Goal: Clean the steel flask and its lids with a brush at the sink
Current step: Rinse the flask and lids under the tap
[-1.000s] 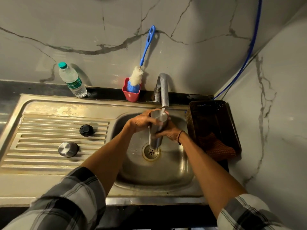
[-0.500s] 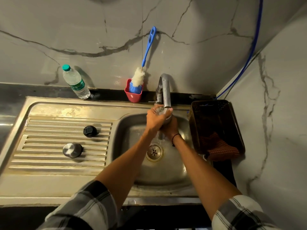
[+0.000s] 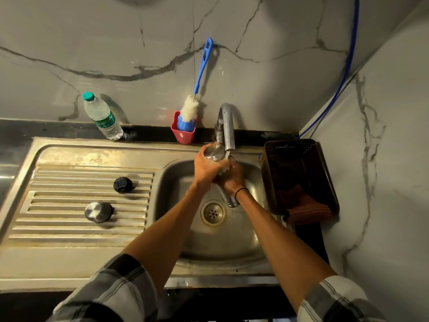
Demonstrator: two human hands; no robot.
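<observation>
My left hand (image 3: 206, 168) and right hand (image 3: 232, 178) both curl their fingers round the steel flask (image 3: 214, 153) under the tap (image 3: 226, 126).

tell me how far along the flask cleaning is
Done: both lids are off, the black lid and steel lid lying on the drainboard. In hand: the left hand and right hand hold the flask under the running tap. Left: the brush sits untouched in its red cup, so the scrubbing looks yet to come.
</observation>
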